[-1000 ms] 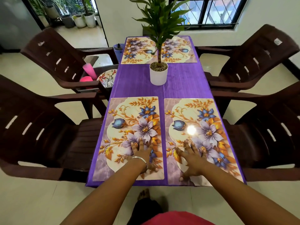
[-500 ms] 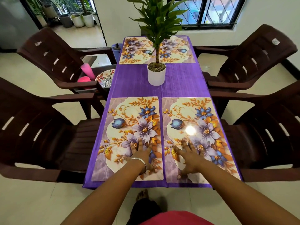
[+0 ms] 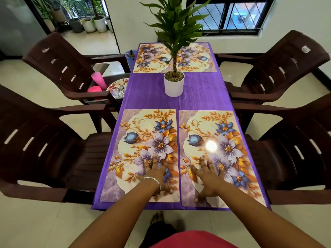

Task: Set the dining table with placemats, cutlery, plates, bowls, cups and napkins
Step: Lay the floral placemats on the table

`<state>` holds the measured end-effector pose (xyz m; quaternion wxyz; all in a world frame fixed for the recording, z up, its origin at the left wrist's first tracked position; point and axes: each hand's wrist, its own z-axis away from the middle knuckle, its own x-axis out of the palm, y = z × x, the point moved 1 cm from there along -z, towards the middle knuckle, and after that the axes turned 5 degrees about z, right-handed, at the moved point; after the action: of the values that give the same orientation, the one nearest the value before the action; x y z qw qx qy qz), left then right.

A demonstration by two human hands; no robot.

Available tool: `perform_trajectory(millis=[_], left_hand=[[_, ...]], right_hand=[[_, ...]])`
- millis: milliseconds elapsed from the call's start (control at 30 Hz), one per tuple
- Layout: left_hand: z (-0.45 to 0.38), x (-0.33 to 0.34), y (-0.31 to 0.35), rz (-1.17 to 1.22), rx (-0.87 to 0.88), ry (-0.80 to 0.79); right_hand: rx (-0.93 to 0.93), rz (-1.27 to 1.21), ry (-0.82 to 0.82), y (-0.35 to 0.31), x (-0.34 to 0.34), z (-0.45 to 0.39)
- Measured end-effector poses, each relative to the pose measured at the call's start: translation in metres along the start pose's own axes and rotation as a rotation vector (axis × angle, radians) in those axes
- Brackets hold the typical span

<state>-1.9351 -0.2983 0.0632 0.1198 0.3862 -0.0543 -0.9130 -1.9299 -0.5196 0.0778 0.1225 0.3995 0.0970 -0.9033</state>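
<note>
Both hands lie flat with fingers straight and spread, gripping nothing: the left hand (image 3: 155, 171) presses on the near left mat (image 3: 143, 151), the right hand (image 3: 207, 175) on the near right mat (image 3: 220, 154). A bangle (image 3: 152, 179) circles the left wrist. The two near mats lie side by side on the purple cloth (image 3: 202, 93) of the table, close together with a thin strip of cloth between them, their long axes running away from the person along the table's length and their near short edges just inside the table's near edge. The right mat is turned slightly, its near end angled toward the right edge of the table. A bright glare spot sits on the right mat just beyond the right fingers (image 3: 203, 162). At the far end two more mats (image 3: 152, 58) lie side by side, partly hidden by the plant (image 3: 176, 24), whose white pot (image 3: 174, 86) stands on the bare cloth between the two pairs of mats. Four dark brown chairs (image 3: 59, 61) flank the table, two on each side. On the far left chair's seat sit a pink cup (image 3: 97, 80), tilted, another pink item I cannot make out, and a patterned plate (image 3: 114, 85) with spoons (image 3: 120, 91) on it.
</note>
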Motion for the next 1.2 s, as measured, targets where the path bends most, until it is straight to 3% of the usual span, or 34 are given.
perform_trajectory(millis=[800, 1033, 1200], left_hand=[[0.012, -0.008, -0.002, 0.014, 0.0, 0.008], [0.026, -0.02, -0.003, -0.024, 0.091, 0.211], [0.024, -0.019, -0.012, -0.045, 0.029, 0.125]], right_hand=[[0.0, -0.022, -0.01, 0.002, -0.01, -0.001], [0.03, -0.072, 0.189, 0.003, -0.015, -0.001], [0.059, -0.047, 0.132, -0.001, -0.016, 0.0]])
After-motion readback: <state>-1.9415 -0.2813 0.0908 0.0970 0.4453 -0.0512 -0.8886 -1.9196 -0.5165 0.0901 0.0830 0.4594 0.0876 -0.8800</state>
